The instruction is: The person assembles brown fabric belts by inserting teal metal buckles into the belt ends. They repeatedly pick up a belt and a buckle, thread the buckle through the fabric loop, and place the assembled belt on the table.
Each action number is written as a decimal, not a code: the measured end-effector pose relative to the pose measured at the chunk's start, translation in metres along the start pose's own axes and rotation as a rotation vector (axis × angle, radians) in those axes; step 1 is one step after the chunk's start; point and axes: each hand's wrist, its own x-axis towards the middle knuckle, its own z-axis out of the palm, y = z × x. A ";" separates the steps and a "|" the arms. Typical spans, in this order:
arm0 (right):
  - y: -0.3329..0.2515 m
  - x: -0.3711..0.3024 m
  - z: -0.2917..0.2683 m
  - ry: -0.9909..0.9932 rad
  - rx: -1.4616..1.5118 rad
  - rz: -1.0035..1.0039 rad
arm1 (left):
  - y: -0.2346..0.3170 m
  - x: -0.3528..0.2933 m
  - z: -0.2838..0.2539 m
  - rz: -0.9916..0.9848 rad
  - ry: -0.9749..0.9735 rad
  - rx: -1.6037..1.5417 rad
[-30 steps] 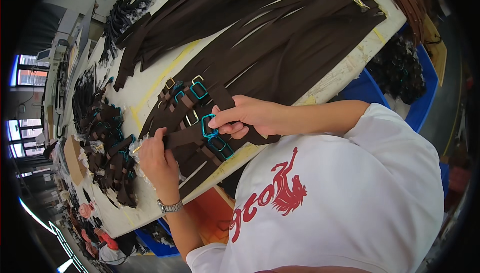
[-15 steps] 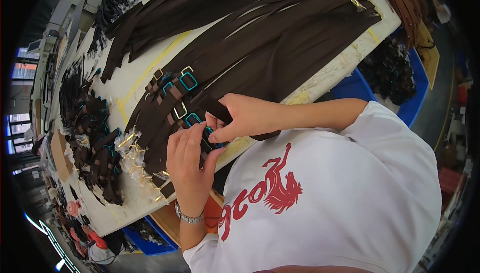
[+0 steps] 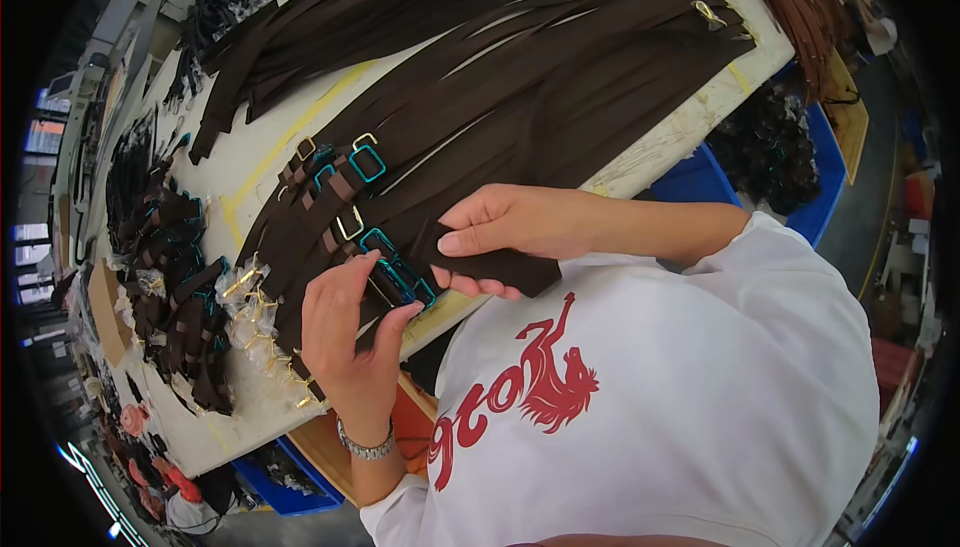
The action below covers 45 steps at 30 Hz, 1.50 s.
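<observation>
My right hand (image 3: 515, 227) is closed on a dark brown strap (image 3: 500, 265), its thumb pressing from above and the other fingers beneath. Beside it, my left hand (image 3: 350, 332) grips a black buckle with teal edges (image 3: 405, 282), thumb along the near side and fingers at the far end. My left fingertips are partly hidden behind the buckle. Just beyond lie finished-looking strap ends with a gold rectangular buckle (image 3: 350, 223) and another teal-edged buckle (image 3: 367, 162). Long dark brown straps (image 3: 470, 137) spread out under and past both hands.
A pale worktable (image 3: 290, 127) carries a heap of straps with teal buckles (image 3: 185, 287) at left and gold hardware in clear plastic (image 3: 262, 322). Blue bins (image 3: 825, 162) with dark parts stand right of the table. Reddish-brown straps (image 3: 800, 7) hang at the far right corner.
My right hand has drawn back to the right with the strap, away from the buckle. My left hand has shifted slightly left, and its thumb and fingers are wider apart.
</observation>
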 end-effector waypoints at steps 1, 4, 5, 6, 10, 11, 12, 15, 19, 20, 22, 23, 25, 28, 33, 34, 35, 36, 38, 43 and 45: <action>0.001 0.001 -0.002 -0.084 0.028 0.025 | 0.004 0.001 -0.001 -0.022 -0.007 -0.013; -0.001 -0.001 0.004 -0.117 0.063 0.125 | 0.005 0.000 0.004 -0.057 -0.011 -0.134; -0.003 -0.002 0.007 -0.117 0.077 0.153 | 0.004 0.000 0.007 -0.072 -0.013 -0.196; -0.004 -0.002 0.012 -0.071 0.041 0.119 | 0.003 0.000 0.007 -0.098 -0.034 -0.232; -0.009 -0.008 0.026 0.008 -0.102 0.145 | 0.003 -0.009 -0.001 -0.183 -0.125 -0.285; -0.003 -0.009 0.026 0.005 -0.097 0.142 | 0.002 -0.012 -0.001 -0.190 -0.154 -0.288; 0.000 -0.010 0.028 0.002 -0.092 0.140 | 0.002 -0.013 0.003 -0.184 -0.167 -0.361; 0.000 -0.016 0.037 0.055 -0.314 0.201 | 0.006 -0.017 -0.003 -0.161 -0.276 -0.320; 0.005 -0.023 0.033 -0.089 -0.495 0.041 | 0.001 -0.036 0.013 -0.121 -0.219 -0.472; 0.011 -0.021 0.033 -0.111 -0.365 0.032 | 0.002 -0.037 0.014 -0.146 -0.209 -0.522; 0.013 -0.021 0.030 -0.131 -0.216 0.151 | 0.003 -0.040 0.016 -0.181 -0.201 -0.498; 0.013 -0.020 0.028 -0.141 -0.144 0.206 | 0.003 -0.041 0.016 -0.194 -0.195 -0.483; 0.009 -0.019 0.027 -0.145 -0.092 0.303 | 0.005 -0.038 0.010 -0.239 -0.261 -0.469; 0.010 -0.018 0.027 -0.144 -0.067 0.307 | 0.008 -0.039 0.005 -0.289 -0.292 -0.460; 0.020 -0.017 0.023 -0.129 -0.174 0.301 | 0.012 -0.038 0.011 -0.319 -0.354 -0.390; 0.019 -0.016 0.023 -0.126 -0.155 0.296 | 0.011 -0.037 0.012 -0.307 -0.347 -0.379; 0.017 -0.017 0.024 -0.122 -0.136 0.290 | 0.008 -0.039 0.014 -0.362 -0.322 -0.475; 0.015 -0.017 0.024 -0.119 -0.116 0.284 | 0.004 -0.043 0.016 -0.416 -0.296 -0.571; 0.013 -0.015 0.024 -0.123 -0.101 0.259 | 0.003 -0.045 0.015 -0.461 -0.250 -0.611; 0.017 -0.018 0.021 -0.130 -0.092 0.255 | 0.009 -0.043 0.013 -0.410 -0.215 -0.532; 0.023 -0.017 0.021 -0.141 -0.059 0.261 | 0.007 -0.038 0.014 -0.356 -0.289 -0.493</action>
